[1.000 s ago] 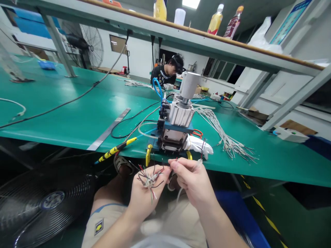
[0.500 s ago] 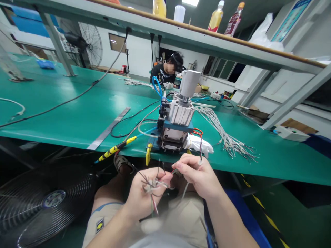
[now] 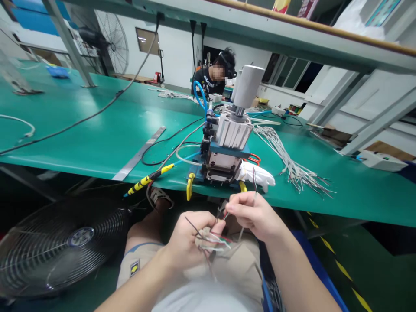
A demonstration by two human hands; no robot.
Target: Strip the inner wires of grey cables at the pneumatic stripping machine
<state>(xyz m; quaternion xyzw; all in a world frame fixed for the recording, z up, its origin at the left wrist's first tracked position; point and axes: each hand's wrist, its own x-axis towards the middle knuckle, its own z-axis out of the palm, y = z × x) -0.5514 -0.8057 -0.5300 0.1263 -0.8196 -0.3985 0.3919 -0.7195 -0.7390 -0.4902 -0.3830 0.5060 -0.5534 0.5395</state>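
Note:
Close together over my lap, both hands are closed on thin wires. My left hand [image 3: 191, 236] grips a small bunch of cable ends [image 3: 208, 240], whose black, white, red and green wires fan out past the fingers. The thumb and forefinger of my right hand [image 3: 251, 214] pinch a thin wire right beside my left fingertips; a dark wire also sticks up from between its fingers. Just beyond my hands, at the bench edge, stands a pneumatic machine [image 3: 227, 147] with a metal cylinder on top. The wire tips between my fingers are too small to make out.
A bundle of grey cables [image 3: 292, 169] lies right of the machine on the green bench [image 3: 97, 134]. To its left are a steel ruler [image 3: 139, 154] and a yellow-black taped hose [image 3: 149, 180]. A floor fan [image 3: 78, 242] stands low left. A person [image 3: 212, 78] works across the bench.
The view has tilted and shifted a little, so the machine sits further right. Coloured wires in my left hand now point right instead of hanging down. Both hands keep their pinch.

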